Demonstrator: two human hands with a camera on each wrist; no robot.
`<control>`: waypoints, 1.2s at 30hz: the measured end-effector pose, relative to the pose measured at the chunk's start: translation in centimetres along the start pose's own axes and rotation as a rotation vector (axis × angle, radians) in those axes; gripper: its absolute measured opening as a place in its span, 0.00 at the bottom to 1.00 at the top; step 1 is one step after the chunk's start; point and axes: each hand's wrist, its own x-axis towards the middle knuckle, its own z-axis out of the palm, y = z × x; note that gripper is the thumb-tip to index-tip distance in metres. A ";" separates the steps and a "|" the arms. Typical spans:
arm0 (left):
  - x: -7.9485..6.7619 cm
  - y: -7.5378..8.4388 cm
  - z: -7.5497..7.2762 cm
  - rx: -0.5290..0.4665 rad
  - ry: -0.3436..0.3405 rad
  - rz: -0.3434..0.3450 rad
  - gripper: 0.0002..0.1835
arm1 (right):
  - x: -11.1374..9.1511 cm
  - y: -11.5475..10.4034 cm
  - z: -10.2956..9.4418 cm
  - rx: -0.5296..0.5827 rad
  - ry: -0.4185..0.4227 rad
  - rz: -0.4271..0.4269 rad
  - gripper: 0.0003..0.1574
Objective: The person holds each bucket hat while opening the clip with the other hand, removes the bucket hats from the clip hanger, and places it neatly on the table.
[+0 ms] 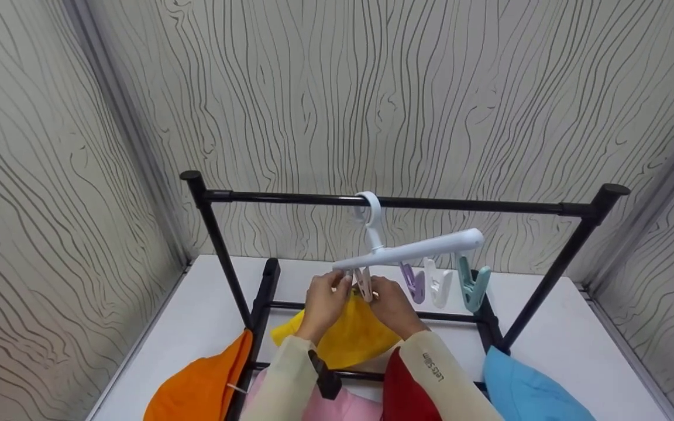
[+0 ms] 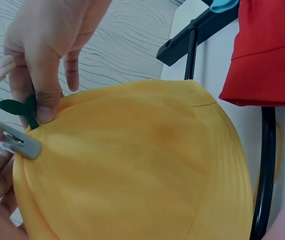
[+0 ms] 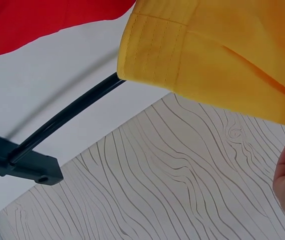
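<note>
A yellow bucket hat (image 1: pixel 354 336) hangs crown-up under the white hanger (image 1: pixel 413 250). My right hand (image 1: pixel 394 305) pinches the top of its crown beside a green leaf tab (image 2: pixel 18 107), thumb on the near side. On the other side, my left hand (image 1: pixel 324 303) has its fingers curled at a grey clothespin (image 2: pixel 23 143), whose tip lies over the crown's fabric. A pale pinkish clothespin (image 1: pixel 364 285) hangs between my hands. Part of the left hand's grip is hidden behind the hat and clip.
The hanger hooks over a black rack's top bar (image 1: pixel 460 204). Purple (image 1: pixel 413 283), white (image 1: pixel 437 285) and green (image 1: pixel 473 285) clothespins hang at its right. Orange (image 1: pixel 196 383), pink (image 1: pixel 337 403), red (image 1: pixel 405 389) and blue (image 1: pixel 530 389) hats lie around the rack's base on the white table (image 1: pixel 179 333).
</note>
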 end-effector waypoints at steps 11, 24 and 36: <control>-0.4 0.2 0.1 -0.144 -0.070 -0.045 0.13 | -0.3 0.2 0.0 0.020 0.008 -0.015 0.14; -0.4 0.5 0.3 -0.159 0.009 0.018 0.11 | -0.6 0.4 -0.1 -0.007 0.027 -0.037 0.10; -0.5 1.0 0.7 -0.164 0.038 -0.064 0.10 | -0.8 0.6 0.0 0.014 -0.007 0.029 0.12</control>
